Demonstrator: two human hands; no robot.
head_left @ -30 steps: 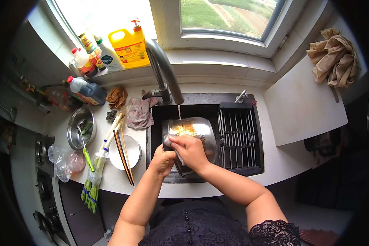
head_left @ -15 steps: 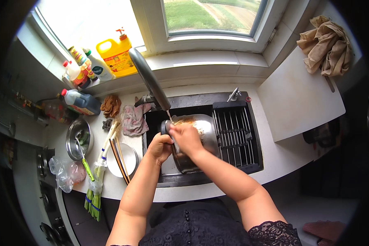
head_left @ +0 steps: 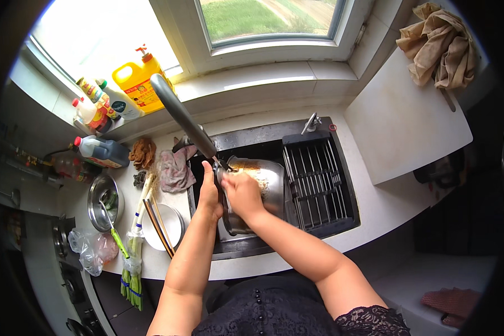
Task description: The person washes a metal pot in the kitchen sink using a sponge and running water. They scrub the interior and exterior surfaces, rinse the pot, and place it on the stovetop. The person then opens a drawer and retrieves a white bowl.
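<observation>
At 9 o'clock on the pale counter (head_left: 369,210) sits a steel bowl (head_left: 104,203) with a green-handled utensil, a crumpled clear bag (head_left: 92,251) below it, and leeks (head_left: 133,257) running toward 7 o'clock. Beside them, a white plate (head_left: 165,227) carries 2 chopsticks (head_left: 158,225). Above, at 10 o'clock, stand bottles (head_left: 98,109) and a yellow jug (head_left: 135,85) on the sill, with a limp grey rag (head_left: 176,168) near the sink's edge.

At centre, the dark sink (head_left: 246,140) holds the pot (head_left: 260,187), tilted on its side under the long grey faucet (head_left: 182,117). The left hand (head_left: 209,193) lies flat-fingered against the pot's rim at its 9 o'clock side, steadying it. The right hand (head_left: 242,193) is curled shut at the pot's mouth, seemingly around a scrubber; I cannot tell which kind.

The pot looks like rigid, polished steel, likely moderately heavy and slippery when wet; the rolled rim gives the surest hold.

At 3 o'clock a black ribbed rack (head_left: 317,182) fills the sink's right half. A white board (head_left: 403,123) and a tan cloth (head_left: 439,42) lie toward 1 o'clock.
</observation>
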